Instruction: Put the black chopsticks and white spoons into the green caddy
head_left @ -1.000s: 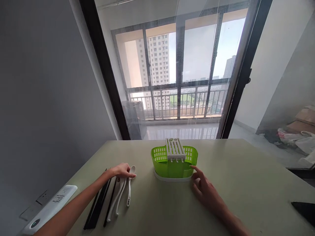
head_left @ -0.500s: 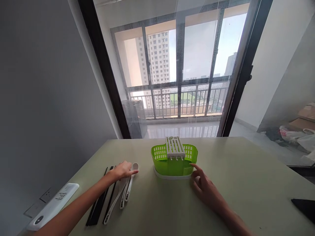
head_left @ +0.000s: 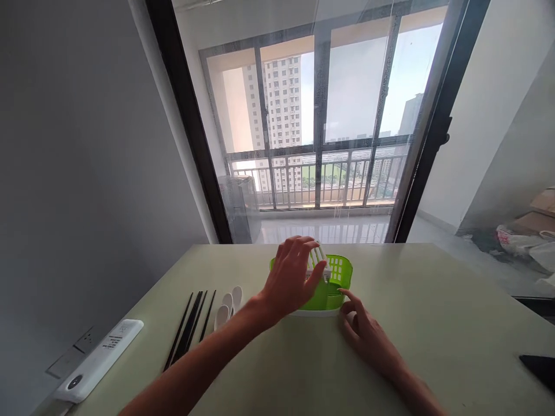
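A green slotted basket [head_left: 338, 271] stands on a white base near the far middle of the pale table [head_left: 433, 323]. A white slotted rack [head_left: 321, 257] sits across its top. My left hand [head_left: 290, 280] hovers over the basket, fingers and thumb curled round the rack. My right hand [head_left: 366, 335] rests on the table at the basket's right side, its index finger touching the green wall and the other fingers loosely bent, holding nothing. Several black chopsticks [head_left: 188, 329] and white spoons [head_left: 229, 301] lie on the table to the left, partly hidden by my left forearm.
A white remote-like device [head_left: 99, 361] lies at the table's left edge beside a wall socket [head_left: 71, 355]. A dark flat object [head_left: 540, 370] sits at the right edge. A glass sliding door is behind the table, with boxes and bags [head_left: 526, 242] on the floor at right.
My left hand has left the spoons and chopsticks and moved up and right onto the rack on the basket. The spoons lie released. My right hand has stayed at the basket's side.
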Available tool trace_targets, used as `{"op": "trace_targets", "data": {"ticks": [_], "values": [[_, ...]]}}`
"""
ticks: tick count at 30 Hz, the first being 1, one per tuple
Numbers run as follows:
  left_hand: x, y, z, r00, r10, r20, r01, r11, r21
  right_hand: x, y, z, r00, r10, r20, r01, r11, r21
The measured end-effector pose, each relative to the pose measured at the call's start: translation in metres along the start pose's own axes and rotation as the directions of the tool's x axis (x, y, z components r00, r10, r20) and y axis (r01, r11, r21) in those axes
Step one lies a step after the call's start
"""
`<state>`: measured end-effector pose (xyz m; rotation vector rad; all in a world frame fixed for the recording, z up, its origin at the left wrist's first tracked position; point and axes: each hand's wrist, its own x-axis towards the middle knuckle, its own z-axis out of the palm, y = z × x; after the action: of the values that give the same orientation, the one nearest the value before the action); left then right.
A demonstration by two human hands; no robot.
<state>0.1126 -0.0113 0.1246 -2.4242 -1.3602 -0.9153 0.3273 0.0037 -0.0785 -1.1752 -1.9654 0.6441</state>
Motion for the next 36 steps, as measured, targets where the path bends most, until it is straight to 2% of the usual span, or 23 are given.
{"op": "trace_targets", "data": {"ticks": [2, 4, 6, 9, 12, 17, 20, 24, 28, 31, 34, 36], "values": [[-0.005, 0.028, 0.021, 0.999, 0.042, 0.031, -0.042, 0.999, -0.010, 0.000, -0.001, 0.001, 1.000, 0.006, -0.011, -0.006, 1.000, 0.008], [-0.011, 0.042, 0.043, 0.993, 0.027, 0.113, -0.035, 0.997, 0.071, 0.000, -0.001, 0.002, 0.999, 0.006, -0.037, -0.005, 1.000, 0.022], [-0.015, 0.039, 0.059, 0.987, 0.007, 0.160, -0.036, 0.983, 0.178, 0.000, -0.002, 0.003, 0.998, -0.004, -0.064, 0.006, 1.000, 0.028], [-0.015, 0.011, 0.066, 0.989, -0.047, 0.143, 0.003, 0.957, 0.291, -0.001, -0.003, 0.005, 0.996, -0.032, -0.081, 0.035, 0.999, 0.032], [-0.014, -0.032, 0.056, 0.990, -0.073, 0.122, 0.027, 0.939, 0.344, -0.001, -0.002, 0.008, 0.994, -0.039, -0.099, 0.043, 0.998, 0.040], [-0.025, -0.100, 0.024, 0.984, -0.157, 0.086, 0.102, 0.888, 0.449, 0.000, 0.004, 0.010, 0.996, -0.036, -0.077, 0.038, 0.999, 0.033], [-0.039, -0.130, 0.003, 0.973, -0.228, 0.040, 0.180, 0.855, 0.487, 0.001, 0.006, 0.009, 0.999, -0.036, -0.041, 0.037, 0.999, 0.019], [-0.058, -0.159, -0.023, 0.950, -0.311, -0.017, 0.273, 0.803, 0.530, 0.001, 0.001, 0.008, 0.999, -0.032, -0.041, 0.032, 0.999, 0.000], [-0.072, -0.181, -0.043, 0.925, -0.372, -0.070, 0.346, 0.755, 0.557, 0.001, -0.004, 0.008, 0.997, -0.035, -0.072, 0.034, 0.999, -0.006], [-0.080, -0.191, -0.049, 0.920, -0.382, -0.092, 0.365, 0.746, 0.557, 0.001, -0.004, 0.009, 0.996, -0.046, -0.075, 0.045, 0.999, -0.018], [-0.088, -0.180, -0.043, 0.931, -0.331, -0.155, 0.362, 0.777, 0.515, 0.000, -0.003, 0.008, 0.997, -0.042, -0.070, 0.039, 0.998, -0.041], [-0.098, -0.155, -0.030, 0.947, -0.261, -0.185, 0.318, 0.835, 0.449, 0.000, -0.003, 0.008, 0.997, -0.036, -0.061, 0.034, 0.998, -0.044]]}}
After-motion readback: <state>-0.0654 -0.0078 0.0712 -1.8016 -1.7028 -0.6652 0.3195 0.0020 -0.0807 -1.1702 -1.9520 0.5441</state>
